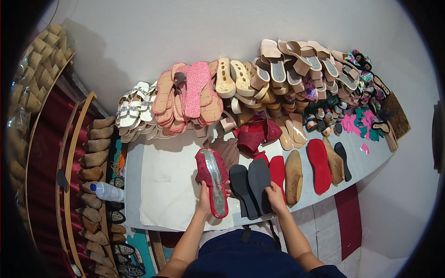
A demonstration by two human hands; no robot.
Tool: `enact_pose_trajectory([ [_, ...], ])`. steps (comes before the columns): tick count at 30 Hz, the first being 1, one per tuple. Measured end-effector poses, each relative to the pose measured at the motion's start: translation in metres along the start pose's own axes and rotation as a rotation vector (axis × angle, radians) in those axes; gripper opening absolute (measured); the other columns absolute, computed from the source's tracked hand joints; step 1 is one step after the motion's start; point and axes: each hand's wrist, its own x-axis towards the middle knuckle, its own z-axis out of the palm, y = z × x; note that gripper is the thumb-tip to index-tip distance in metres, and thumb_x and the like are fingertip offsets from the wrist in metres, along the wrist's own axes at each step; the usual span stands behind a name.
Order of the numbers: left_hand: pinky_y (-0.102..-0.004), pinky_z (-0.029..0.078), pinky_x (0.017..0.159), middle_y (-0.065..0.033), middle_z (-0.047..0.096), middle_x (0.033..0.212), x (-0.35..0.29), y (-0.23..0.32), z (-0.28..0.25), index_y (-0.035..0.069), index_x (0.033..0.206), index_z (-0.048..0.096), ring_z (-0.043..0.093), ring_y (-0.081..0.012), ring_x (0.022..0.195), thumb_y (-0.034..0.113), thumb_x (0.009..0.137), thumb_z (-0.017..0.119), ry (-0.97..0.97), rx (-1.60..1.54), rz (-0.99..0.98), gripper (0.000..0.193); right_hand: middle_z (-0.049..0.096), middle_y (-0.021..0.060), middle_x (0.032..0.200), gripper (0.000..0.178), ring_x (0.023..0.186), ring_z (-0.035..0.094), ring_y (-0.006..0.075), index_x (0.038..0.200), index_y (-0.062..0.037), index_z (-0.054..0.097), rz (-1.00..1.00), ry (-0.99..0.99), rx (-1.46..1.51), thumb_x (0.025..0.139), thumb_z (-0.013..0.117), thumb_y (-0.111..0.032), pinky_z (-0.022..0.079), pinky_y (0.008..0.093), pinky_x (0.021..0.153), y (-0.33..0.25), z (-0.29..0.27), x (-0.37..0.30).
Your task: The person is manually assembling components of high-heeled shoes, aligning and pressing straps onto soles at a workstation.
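The left hand [205, 200] was curled partway closed around the heel half of a red shoe [213, 180], thumb along one edge and fingertips showing at the other, its grey-patched face turned up and its wider, fabric-wrapped end pointing away beyond the fingers. The right hand [276, 198] was bent in a loose pinch on the edge of a dark grey sole [259, 184] just to its left; how far the fingers reached underneath was hidden, and I could not tell whether that sole was clear of the table [134, 162]. A second dark grey sole [240, 190] lay between the hands, and a red sole [277, 172] just beyond the right one. The step looked like matching a sole to the shoe. Doing it well probably meant keeping the left grip on the edges, off the patched face, taking the sole by its rim, checking which foot it suited, and lining up heel and toe before any pressing.
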Motion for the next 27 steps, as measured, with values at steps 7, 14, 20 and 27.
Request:
enact_pose_trajectory([
  [7,-0.0342,0.047,0.074,-0.0165,0.051,0.111,0.002,-0.005,-0.002,0.003,0.124,0.032,0.057,-0.0231,0.083,0.06,0.084,0.016,-0.009,-0.024,-0.014,0.072,0.058,0.007,0.096,0.026,0.088,0.054,0.0151,0.104,-0.0016,0.05,0.116,-0.163,0.384,0.079,0.053,-0.007,0.043,0.0283,0.078,-0.027,0.004,-0.014],
  [14,-0.0342,0.047,0.074,-0.0169,0.05,0.112,0.005,-0.009,0.008,0.002,0.124,0.033,0.057,-0.0234,0.084,0.06,0.084,0.016,-0.02,-0.002,-0.034,0.073,0.049,0.0173,0.111,0.041,0.098,0.052,0.0246,0.117,-0.0022,0.041,0.233,-0.38,0.726,0.083,0.052,-0.022,0.042,0.0421,0.085,-0.056,0.012,-0.022],
  [20,-0.0341,0.047,0.074,-0.0168,0.05,0.113,0.006,-0.011,0.016,0.002,0.126,0.031,0.057,-0.0233,0.084,0.062,0.083,0.013,-0.069,0.01,-0.047,0.075,0.05,0.0154,0.108,0.058,0.09,0.053,0.0214,0.118,-0.0026,0.04,0.32,-0.472,0.929,0.085,0.037,-0.05,0.043,0.0414,0.084,-0.049,0.012,-0.02],
  [27,-0.0367,0.045,0.079,-0.0166,0.05,0.112,0.009,-0.026,0.011,0.002,0.125,0.032,0.057,-0.0252,0.085,0.068,0.078,0.011,-0.089,0.062,-0.122,0.084,0.023,0.0157,0.124,0.075,0.109,0.034,0.0217,0.134,-0.0142,0.012,-0.037,-0.289,-0.204,0.078,0.054,-0.041,0.035,0.0319,0.087,-0.059,0.04,-0.017],
])
